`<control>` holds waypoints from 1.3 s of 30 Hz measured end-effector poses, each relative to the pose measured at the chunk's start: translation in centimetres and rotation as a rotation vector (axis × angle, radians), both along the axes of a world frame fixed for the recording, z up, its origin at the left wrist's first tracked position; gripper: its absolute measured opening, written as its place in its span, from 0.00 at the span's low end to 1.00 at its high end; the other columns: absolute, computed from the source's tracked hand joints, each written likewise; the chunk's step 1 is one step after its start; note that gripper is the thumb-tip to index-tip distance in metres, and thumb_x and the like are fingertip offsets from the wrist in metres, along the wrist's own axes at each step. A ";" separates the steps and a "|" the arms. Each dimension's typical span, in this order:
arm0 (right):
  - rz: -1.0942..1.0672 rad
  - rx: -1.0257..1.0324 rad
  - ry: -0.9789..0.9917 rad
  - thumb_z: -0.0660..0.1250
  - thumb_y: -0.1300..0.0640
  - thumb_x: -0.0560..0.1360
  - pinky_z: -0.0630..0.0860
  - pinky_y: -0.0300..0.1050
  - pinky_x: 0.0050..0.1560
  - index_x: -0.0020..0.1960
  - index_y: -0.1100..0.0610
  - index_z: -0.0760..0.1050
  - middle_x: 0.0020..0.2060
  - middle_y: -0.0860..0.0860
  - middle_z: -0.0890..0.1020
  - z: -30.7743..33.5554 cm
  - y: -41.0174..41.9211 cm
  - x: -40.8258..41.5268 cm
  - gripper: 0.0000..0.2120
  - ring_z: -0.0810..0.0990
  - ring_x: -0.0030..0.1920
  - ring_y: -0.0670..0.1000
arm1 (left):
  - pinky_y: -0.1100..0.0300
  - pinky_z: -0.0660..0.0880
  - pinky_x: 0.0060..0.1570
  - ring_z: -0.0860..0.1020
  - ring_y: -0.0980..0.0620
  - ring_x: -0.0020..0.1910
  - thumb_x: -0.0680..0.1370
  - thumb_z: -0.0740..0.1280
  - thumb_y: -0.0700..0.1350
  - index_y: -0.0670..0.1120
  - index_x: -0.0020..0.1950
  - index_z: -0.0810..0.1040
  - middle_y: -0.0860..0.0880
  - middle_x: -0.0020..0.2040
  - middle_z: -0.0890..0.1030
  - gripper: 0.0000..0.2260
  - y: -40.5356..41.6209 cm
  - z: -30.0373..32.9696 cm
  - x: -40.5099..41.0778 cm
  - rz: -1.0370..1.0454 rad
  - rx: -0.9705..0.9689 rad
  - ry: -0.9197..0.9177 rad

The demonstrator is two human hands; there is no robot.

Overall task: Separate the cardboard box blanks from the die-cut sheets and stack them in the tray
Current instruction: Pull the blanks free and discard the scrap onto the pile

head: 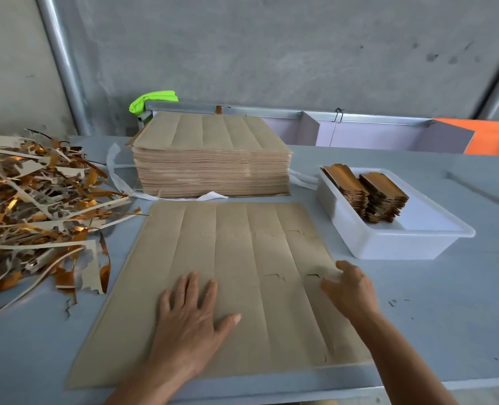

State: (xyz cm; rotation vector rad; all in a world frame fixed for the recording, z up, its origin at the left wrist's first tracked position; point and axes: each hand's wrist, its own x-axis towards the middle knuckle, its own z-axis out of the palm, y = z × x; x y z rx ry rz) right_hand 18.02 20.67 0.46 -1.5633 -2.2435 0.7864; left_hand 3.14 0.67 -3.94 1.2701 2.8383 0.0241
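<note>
- grey table [417,302] under a bare concrete wall, everything laid out flat on it.
- tall stack of die-cut sheets [211,165] sits well beyond both hands, straight ahead.
- scrap trimmings [37,214] piled far off to the left hand's outer side.
- one die-cut sheet [227,258] lies brown side up right under the hands; its cut strips run away from the person, long axis front to back.
- white tray [412,244] lies beyond and outward of the right hand, two short piles of box blanks [368,191] already in its far end.
- left hand [189,317] flat, fingers spread straight, pressing the sheet's middle down; gripping nothing.
- right hand [350,290] at the sheet's right edge, fingers curled at a partly torn blank [321,273]; blurred, so cannot tell if it's pinched or just touched.
- judgement: that rightmost strip is nearest the right hand, which is also nearer the tray, so the pull likely goes outward and along the strip while the left pins the rest.
</note>
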 end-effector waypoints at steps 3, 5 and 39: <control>-0.047 0.023 0.147 0.63 0.64 0.74 0.73 0.50 0.47 0.59 0.64 0.74 0.44 0.57 0.78 0.0 1.1 0.6 0.15 0.74 0.46 0.56 | 0.48 0.45 0.72 0.43 0.47 0.76 0.60 0.25 0.68 0.53 0.78 0.46 0.45 0.78 0.45 0.48 0.1 0.4 0.2 -0.006 0.006 0.015; -0.069 -0.028 0.249 0.64 0.66 0.73 0.74 0.48 0.49 0.61 0.62 0.76 0.51 0.56 0.80 0.4 2.2 1.1 0.17 0.76 0.48 0.54 | 0.47 0.50 0.71 0.49 0.45 0.76 0.62 0.27 0.68 0.52 0.77 0.54 0.43 0.77 0.52 0.48 0.2 0.8 0.3 -0.003 0.038 0.027; 0.032 -0.793 0.726 0.72 0.51 0.61 0.76 0.55 0.55 0.49 0.65 0.79 0.45 0.61 0.82 3.6 2.4 0.6 0.22 0.80 0.46 0.59 | 0.65 0.69 0.23 0.74 0.55 0.26 0.69 0.73 0.57 0.47 0.33 0.72 0.51 0.29 0.76 0.17 10.6 5.2 6.4 0.223 0.894 -1.341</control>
